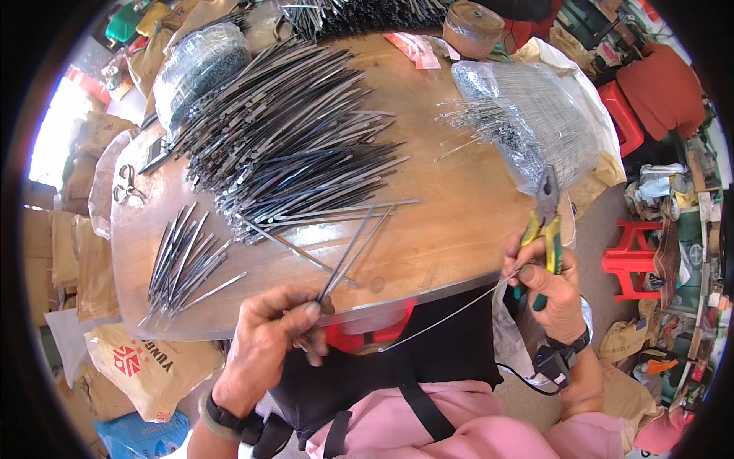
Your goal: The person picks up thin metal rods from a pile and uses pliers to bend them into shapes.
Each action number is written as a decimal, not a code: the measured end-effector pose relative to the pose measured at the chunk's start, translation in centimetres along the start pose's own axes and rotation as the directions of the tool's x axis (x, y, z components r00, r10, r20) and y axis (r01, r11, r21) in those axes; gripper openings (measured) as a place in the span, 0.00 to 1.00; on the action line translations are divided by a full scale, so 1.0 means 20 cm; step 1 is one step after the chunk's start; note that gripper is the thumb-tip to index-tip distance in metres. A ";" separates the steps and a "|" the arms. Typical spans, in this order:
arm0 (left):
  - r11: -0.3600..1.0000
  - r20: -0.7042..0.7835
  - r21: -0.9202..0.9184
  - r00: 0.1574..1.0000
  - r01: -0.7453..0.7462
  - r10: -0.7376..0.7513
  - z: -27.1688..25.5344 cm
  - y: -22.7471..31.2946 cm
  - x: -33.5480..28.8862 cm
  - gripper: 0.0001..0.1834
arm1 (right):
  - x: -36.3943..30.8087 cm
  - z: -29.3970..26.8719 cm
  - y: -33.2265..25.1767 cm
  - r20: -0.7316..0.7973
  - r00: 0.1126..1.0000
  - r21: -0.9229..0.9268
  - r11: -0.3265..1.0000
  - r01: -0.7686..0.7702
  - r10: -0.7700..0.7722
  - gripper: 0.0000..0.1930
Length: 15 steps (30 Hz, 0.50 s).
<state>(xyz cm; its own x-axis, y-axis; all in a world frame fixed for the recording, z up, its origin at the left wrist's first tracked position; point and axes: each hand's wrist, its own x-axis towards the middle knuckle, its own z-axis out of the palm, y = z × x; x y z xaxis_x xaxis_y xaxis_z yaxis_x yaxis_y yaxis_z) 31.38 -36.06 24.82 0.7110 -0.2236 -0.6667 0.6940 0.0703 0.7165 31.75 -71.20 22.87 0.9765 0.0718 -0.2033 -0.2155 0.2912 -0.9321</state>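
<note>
My left hand (269,336) is closed at the table's near edge, pinching two thin dark metal strips (353,249) that point up and away over the wood. In my right hand (556,297) are pliers (547,203) with yellow and green handles, jaws upward. The same hand's thumb and fingers also pinch a thin wire (447,315), which slants down to the left in front of my body. A big heap of dark metal strips (283,130) covers the table's left half, and a smaller bunch (180,264) lies at the near left.
On the wooden table (428,229) lie scissors (128,186), a plastic-wrapped bundle (202,65), a bag of thin wires (535,115) and a brown tape roll (472,29). A red stool (631,260) stands to the right. Paper sacks (153,367) sit at the lower left.
</note>
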 end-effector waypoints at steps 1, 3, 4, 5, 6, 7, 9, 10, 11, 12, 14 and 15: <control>0.983 0.048 -0.177 0.998 0.041 -0.033 0.02 -0.04 -0.04 0.11 | 0.00 -0.03 0.00 0.022 0.999 0.044 0.998 0.033 -0.034 0.08; 0.860 0.166 -0.493 0.985 0.129 -0.052 0.07 -0.14 -0.10 0.18 | 0.02 -0.03 0.00 0.010 0.999 0.114 0.992 0.050 -0.052 0.10; 0.801 0.200 -0.581 0.979 0.144 -0.031 0.10 -0.17 -0.11 0.21 | 0.02 -0.03 0.00 0.001 0.998 0.143 0.988 0.057 -0.058 0.10; 0.782 0.168 -0.616 0.986 0.099 0.007 0.13 -0.19 -0.13 0.23 | 0.03 -0.02 0.01 0.009 0.998 0.140 0.988 0.060 -0.062 0.11; 0.760 0.134 -0.648 0.990 0.054 0.044 0.16 -0.20 -0.14 0.25 | 0.03 -0.01 0.01 0.009 0.997 0.135 0.988 0.069 -0.071 0.11; 0.701 0.065 -0.706 0.977 -0.099 0.203 0.18 -0.23 -0.13 0.28 | 0.03 0.00 0.00 0.012 0.997 0.130 0.989 0.077 -0.079 0.10; 0.532 -0.150 -0.772 0.913 -0.348 0.380 0.26 -0.22 -0.12 0.37 | 0.03 0.00 -0.02 0.026 0.993 0.090 0.990 0.108 -0.111 0.10; 0.496 -0.187 -0.789 0.911 -0.362 0.368 0.28 -0.16 -0.10 0.39 | 0.02 0.00 -0.03 0.015 0.992 0.080 0.990 0.120 -0.122 0.10; 0.511 -0.165 -0.791 0.921 -0.336 0.352 0.30 -0.15 -0.07 0.38 | 0.01 0.00 -0.04 0.005 0.991 0.069 0.989 0.132 -0.132 0.10; 0.530 -0.164 -0.781 0.927 -0.330 0.336 0.32 -0.15 -0.06 0.37 | 0.01 0.02 -0.04 0.009 0.990 0.080 0.987 0.138 -0.139 0.10; 0.645 0.009 -0.748 0.969 -0.158 0.248 0.30 -0.23 0.01 0.24 | 0.00 0.04 -0.06 0.015 0.980 0.024 0.980 0.196 -0.197 0.11; 0.708 0.038 -0.693 0.974 -0.135 0.223 0.30 -0.24 0.02 0.20 | -0.01 0.03 -0.06 0.028 0.973 -0.008 0.974 0.228 -0.227 0.11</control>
<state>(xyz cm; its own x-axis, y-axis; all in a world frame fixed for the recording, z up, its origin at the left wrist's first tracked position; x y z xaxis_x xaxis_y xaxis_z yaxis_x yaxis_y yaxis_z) 27.61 -42.38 22.44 0.8430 -0.2393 -0.4818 0.4741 0.7536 0.4554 31.83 -71.02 24.23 0.9993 0.0306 0.0225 0.0126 0.2921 -0.9563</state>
